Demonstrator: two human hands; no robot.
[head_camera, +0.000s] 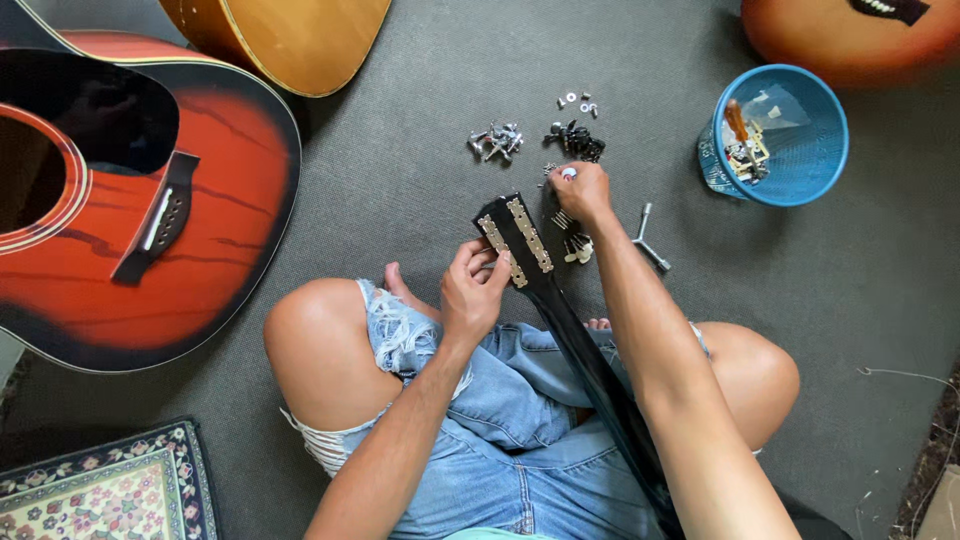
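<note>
A black guitar neck lies across my lap, its headstock (515, 238) pointing away from me with two metal tuner plates on its back. My left hand (472, 290) grips the near left edge of the headstock. My right hand (580, 190) reaches past the headstock to the grey floor, fingertips pinched on a small silver part from the loose hardware. Beyond it lie a pile of silver tuners (496, 140), a pile of black parts (577, 141) and a few washers (578, 102). More small parts (575, 247) lie under my right wrist.
A red-and-black acoustic guitar body (120, 200) lies at the left, a tan one (290, 40) at the top, another orange one (850, 35) top right. A blue basket (780, 135) holds tools. A metal wrench (648, 240) lies right of my arm. Patterned rug (100, 490) bottom left.
</note>
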